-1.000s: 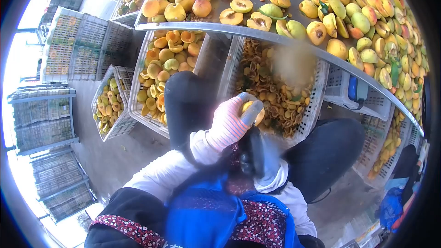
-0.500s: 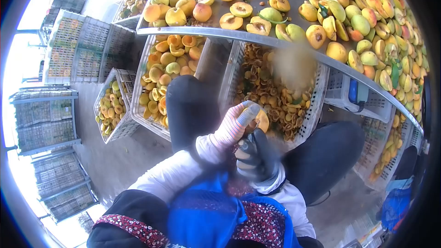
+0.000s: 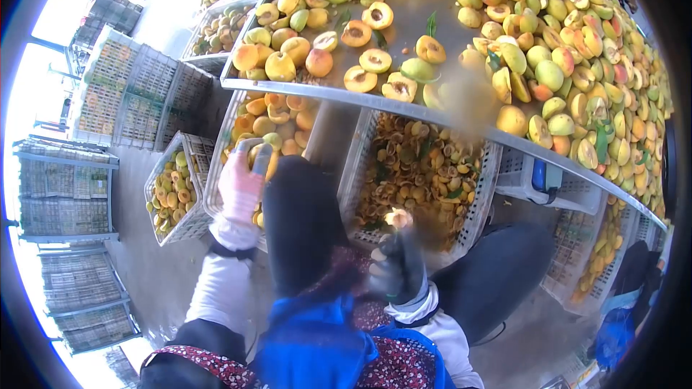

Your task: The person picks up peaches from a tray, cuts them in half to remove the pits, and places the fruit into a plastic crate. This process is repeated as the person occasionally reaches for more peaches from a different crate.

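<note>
My left hand [image 3: 242, 181], in a pale glove with grey fingertips, is over the near part of a crate of fruit halves [image 3: 290, 117]. Its fingers are curved and apart, with nothing plainly between them. Lower, between my knees, my right hand [image 3: 398, 263] wears a dark glove and is closed. A small ragged fruit piece [image 3: 398, 219] sticks up at its fingertips; whether a tool is inside the fist cannot be made out. Just beyond that hand stands a crate of brownish fruit scraps [image 3: 422, 173].
A metal-edged table [image 3: 324, 94] with many cut fruits [image 3: 569, 65] spans the top. At the left are a smaller fruit crate [image 3: 173, 191] and stacked crates [image 3: 130, 90]. A white crate with a blue object [image 3: 539, 175] stands right, under the table. A person's blue garment [image 3: 615, 335] shows lower right.
My left hand has parted from my right hand and moved left over the fruit crate. The larger fruit piece between them is gone from there. The view has shifted slightly.
</note>
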The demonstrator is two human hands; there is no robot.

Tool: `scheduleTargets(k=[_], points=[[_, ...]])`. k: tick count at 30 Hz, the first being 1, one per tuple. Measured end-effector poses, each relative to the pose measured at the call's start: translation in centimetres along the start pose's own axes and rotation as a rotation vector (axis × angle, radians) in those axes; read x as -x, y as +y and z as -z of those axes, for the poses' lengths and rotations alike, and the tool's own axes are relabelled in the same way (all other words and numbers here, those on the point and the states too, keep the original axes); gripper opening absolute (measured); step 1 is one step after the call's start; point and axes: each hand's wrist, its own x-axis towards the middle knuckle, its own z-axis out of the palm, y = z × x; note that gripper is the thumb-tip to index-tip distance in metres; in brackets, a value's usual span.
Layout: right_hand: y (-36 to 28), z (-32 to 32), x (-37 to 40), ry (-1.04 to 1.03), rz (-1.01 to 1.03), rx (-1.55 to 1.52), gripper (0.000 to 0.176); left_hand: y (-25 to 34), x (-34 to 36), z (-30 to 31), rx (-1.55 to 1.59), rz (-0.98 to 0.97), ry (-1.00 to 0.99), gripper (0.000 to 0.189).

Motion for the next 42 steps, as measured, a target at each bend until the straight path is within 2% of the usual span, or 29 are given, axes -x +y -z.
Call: scheduleTargets(k=[2, 4, 5, 6, 7, 8, 10, 11, 12, 14, 15, 16, 18, 19, 20, 21, 22, 24, 26, 27, 28, 30, 33, 36, 37, 39, 42], points=[[-0.1, -1.1, -0.2, 0.105, 0.008, 0.095, 0.045, -3.6, -2.0, -1.0, -0.632, -0.063, -0.044, 0.025], [-0.1, -1.9, -0.5, 0.282, 0.017, 0.192, 0.044, 3.8, -3.4, -1.8, -0.317, -0.172, 0.102, 0.028], [0.2, -2.3, -0.8, 0.425, 0.049, 0.252, 0.043, 5.1, -4.5, -3.4, -0.183, -0.271, 0.14, 0.03], [0.2, -2.0, -1.1, 0.433, 0.064, 0.261, 0.043, 6.8, -6.2, -4.9, -0.136, -0.353, 0.135, 0.033], [0.1, -1.6, -1.4, 0.444, 0.081, 0.267, 0.042, 9.7, -7.8, -5.7, -0.226, -0.305, 0.014, 0.033], [0.1, -1.3, -1.4, 0.458, 0.1, 0.271, 0.042, 10.2, -10.0, -7.6, -0.287, -0.422, -0.035, 0.038], [-0.4, -1.7, -1.4, 0.525, 0.086, 0.275, 0.041, 12.5, -13.4, -10.1, -0.583, -0.276, -0.437, 0.055], [-0.7, -2.0, -1.4, 0.556, 0.082, 0.276, 0.041, 12.6, -15.4, -11.6, -0.627, -0.34, -0.537, 0.055], [-0.8, -2.4, -1.3, 0.578, 0.105, 0.299, 0.042, 13.6, -16.0, -11.5, -0.559, -0.3, -0.638, 0.05], [-0.9, -3.3, -1.2, 0.621, 0.154, 0.338, 0.043, 12.0, -16.7, -12.0, -0.198, -0.411, -0.674, 0.042], [-1.2, -3.5, -1.0, 0.504, 0.176, 0.323, 0.043, 14.4, -14.5, -10.2, -0.206, -0.339, -0.563, 0.035], [-1.4, -3.7, -0.7, 0.388, 0.198, 0.308, 0.043, 13.7, -13.2, -10.1, -0.025, -0.389, -0.42, 0.033], [-2.0, -4.5, -0.3, 0.1, 0.197, 0.244, 0.044, 13.7, -8.7, -9.2, 0.349, -0.428, -0.34, 0.03], [-2.4, -5.4, -0.3, -0.075, 0.175, 0.192, 0.044, 13.9, -6.0, -8.9, 0.338, -0.451, -0.309, 0.03], [-2.7, -6.0, -0.4, -0.247, 0.149, 0.138, 0.045, 13.8, -3.6, -8.5, 0.329, -0.4, -0.387, 0.03], [-2.6, -6.4, -1.0, 0.055, 0.153, 0.185, 0.045, 13.6, -1.3, -8.5, 0.446, -0.274, -0.467, 0.031], [-2.8, -6.4, -1.8, 0.284, 0.172, 0.398, 0.044, 13.2, 0.5, -8.6, 0.542, -0.247, -0.467, 0.031], [-2.3, -4.3, -2.2, 0.313, 0.457, 0.678, 0.032, 12.0, 3.4, -9.6, 0.873, 0.12, -0.401, 0.03], [-1.5, -4.8, -2.5, 0.55, 0.6, 0.839, 0.022, 11.6, 5.4, -9.0, 0.867, 0.166, -0.334, 0.03], [-1.2, -5.4, -2.5, 0.607, 0.638, 0.909, 0.019, 11.2, 6.1, -8.8, 0.836, 0.126, -0.342, 0.03], [-0.9, -6.1, -2.5, 0.669, 0.673, 0.98, 0.018, 11.3, 6.8, -8.7, 0.934, 0.188, -0.436, 0.028], [-0.8, -6.7, -2.4, 0.658, 0.675, 1.113, 0.017, 12.0, 7.3, -7.2, 0.986, 0.321, -0.587, 0.027], [-0.4, -6.4, -2.4, 0.667, 0.652, 1.306, 0.012, 10.5, 6.0, -7.7, 1.033, 0.345, -0.788, 0.035], [-0.2, -6.1, -1.8, 0.666, 0.688, 1.596, 0.013, 10.9, 6.6, -8.0, 1.133, 0.414, -0.81, 0.045], [0.0, -5.9, -1.5, 0.668, 0.698, 1.71, 0.015, 11.0, 6.8, -7.8, 1.121, 0.384, -0.78, 0.047], [0.4, -4.4, -1.3, 0.701, 0.844, 1.99, 0.019, 11.3, 7.9, -8.0, 1.16, 0.473, -0.7, 0.046], [1.2, -3.8, -0.9, 0.686, 0.982, 2.096, 0.023, 11.9, 8.6, -7.3, 1.233, 0.571, -0.662, 0.041]])
